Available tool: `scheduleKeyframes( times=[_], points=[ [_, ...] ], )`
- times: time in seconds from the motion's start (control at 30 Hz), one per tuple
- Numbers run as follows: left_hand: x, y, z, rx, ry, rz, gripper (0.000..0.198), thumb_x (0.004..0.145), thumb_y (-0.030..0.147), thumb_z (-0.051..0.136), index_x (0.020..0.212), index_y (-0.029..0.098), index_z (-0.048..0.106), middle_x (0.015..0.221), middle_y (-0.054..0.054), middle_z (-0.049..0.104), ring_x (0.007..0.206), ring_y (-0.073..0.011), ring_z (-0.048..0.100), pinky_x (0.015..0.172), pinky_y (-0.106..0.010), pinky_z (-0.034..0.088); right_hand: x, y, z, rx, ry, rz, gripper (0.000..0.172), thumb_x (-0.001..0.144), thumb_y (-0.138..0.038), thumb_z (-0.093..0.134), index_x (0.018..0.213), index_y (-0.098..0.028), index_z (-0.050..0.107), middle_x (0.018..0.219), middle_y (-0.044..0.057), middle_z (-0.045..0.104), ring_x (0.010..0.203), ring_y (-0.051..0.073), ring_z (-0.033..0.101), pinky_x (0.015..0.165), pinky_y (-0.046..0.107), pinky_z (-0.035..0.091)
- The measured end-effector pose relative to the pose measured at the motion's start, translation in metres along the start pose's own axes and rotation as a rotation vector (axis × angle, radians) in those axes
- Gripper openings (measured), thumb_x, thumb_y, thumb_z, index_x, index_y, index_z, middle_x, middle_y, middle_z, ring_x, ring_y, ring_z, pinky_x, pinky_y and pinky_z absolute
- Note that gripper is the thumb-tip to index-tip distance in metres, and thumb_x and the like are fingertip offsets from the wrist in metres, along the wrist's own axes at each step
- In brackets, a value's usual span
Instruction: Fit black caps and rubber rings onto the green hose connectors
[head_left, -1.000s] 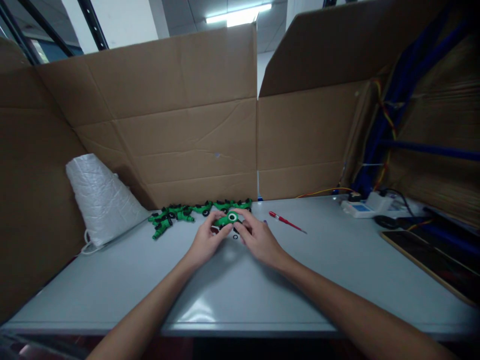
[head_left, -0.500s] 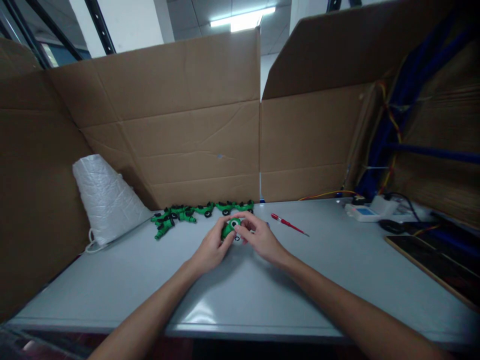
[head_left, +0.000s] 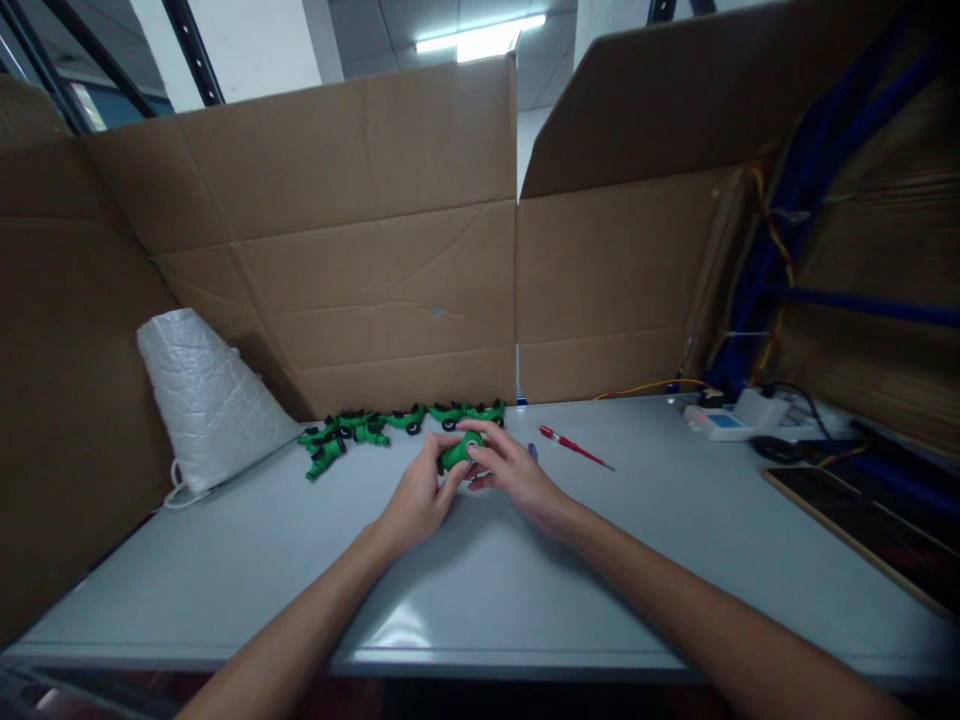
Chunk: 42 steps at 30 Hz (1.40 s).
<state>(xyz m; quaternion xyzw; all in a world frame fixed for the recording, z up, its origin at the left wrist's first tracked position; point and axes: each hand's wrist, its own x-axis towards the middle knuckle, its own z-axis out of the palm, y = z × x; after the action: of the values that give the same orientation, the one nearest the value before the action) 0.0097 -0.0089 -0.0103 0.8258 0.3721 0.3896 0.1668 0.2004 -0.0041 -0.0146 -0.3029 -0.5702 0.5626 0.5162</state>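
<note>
Both hands meet above the middle of the table. A small green plastic piece [head_left: 454, 455] with a round end is gripped in my left hand [head_left: 422, 492], thumb in front and fingers behind. My right hand [head_left: 517, 475] closes its thumb and fingertips on the right end of that same piece. Its underside and far side are hidden by the fingers. Just behind the hands, several similar green pieces with black round parts [head_left: 409, 420] lie in a row, and a loose one [head_left: 325, 458] sits left of them.
To the right lies a red screwdriver [head_left: 576, 447], with a small blue item [head_left: 532, 451] near my right hand. A silvery padded bag [head_left: 214, 400] leans at the left. Cardboard walls [head_left: 390, 260] enclose the table [head_left: 247, 575]. A power strip [head_left: 724, 423] and dark panel [head_left: 862, 525] stand right.
The green piece has turned in my fingers, and its dark, pale-rimmed end now looks greyer. A small dark ring shape below it no longer shows. The view has shifted slightly.
</note>
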Motion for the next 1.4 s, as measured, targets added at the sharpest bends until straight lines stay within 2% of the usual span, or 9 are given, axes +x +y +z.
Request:
scheduleKeyframes(
  times=[0.17,0.37,0.83,1.1,1.4],
  points=[
    [-0.001,0.002,0.001,-0.001,0.008,0.027,0.027,0.107,0.036,0.053,0.128,0.019,0.051,0.121,-0.012,0.068,0.107,-0.0246,0.068,0.095,-0.039,0.052,-0.001,-0.001,-0.001,-0.048,0.002,-0.059,0.032,0.089,-0.049,0.070,0.113,-0.027,0.067,0.101,0.002,0.067,0.082,0.017,0.064,0.066,0.027,0.054],
    [0.000,0.007,-0.001,0.050,0.018,0.051,0.027,0.106,0.037,0.056,0.126,0.019,0.054,0.116,-0.011,0.070,0.104,-0.0247,0.068,0.093,-0.038,0.052,-0.001,0.000,0.000,-0.045,0.016,-0.110,0.029,0.090,-0.048,0.069,0.110,-0.027,0.068,0.099,0.001,0.064,0.079,0.017,0.061,0.064,0.027,0.052],
    [-0.001,0.011,-0.003,0.112,-0.012,0.051,0.026,0.105,0.041,0.057,0.120,0.020,0.058,0.101,-0.007,0.072,0.080,-0.0190,0.065,0.071,-0.029,0.048,-0.005,-0.004,0.003,-0.106,0.057,-0.209,0.021,0.090,-0.042,0.066,0.103,-0.025,0.065,0.092,0.000,0.063,0.073,0.015,0.058,0.066,0.028,0.050],
    [-0.001,0.007,-0.002,0.128,-0.019,0.068,0.025,0.106,0.041,0.056,0.120,0.020,0.059,0.101,-0.007,0.072,0.084,-0.0200,0.066,0.076,-0.031,0.050,-0.005,-0.004,0.002,-0.131,0.048,-0.228,0.016,0.090,-0.037,0.062,0.101,-0.026,0.064,0.089,-0.001,0.061,0.076,0.017,0.056,0.068,0.029,0.048],
    [-0.002,0.003,0.001,0.139,-0.018,0.089,0.021,0.105,0.040,0.057,0.114,0.021,0.060,0.103,-0.008,0.072,0.090,-0.0225,0.067,0.078,-0.033,0.051,-0.006,-0.010,0.008,-0.138,0.095,-0.244,0.010,0.083,-0.031,0.061,0.092,-0.025,0.061,0.086,-0.001,0.058,0.077,0.018,0.053,0.068,0.029,0.044]
  ],
)
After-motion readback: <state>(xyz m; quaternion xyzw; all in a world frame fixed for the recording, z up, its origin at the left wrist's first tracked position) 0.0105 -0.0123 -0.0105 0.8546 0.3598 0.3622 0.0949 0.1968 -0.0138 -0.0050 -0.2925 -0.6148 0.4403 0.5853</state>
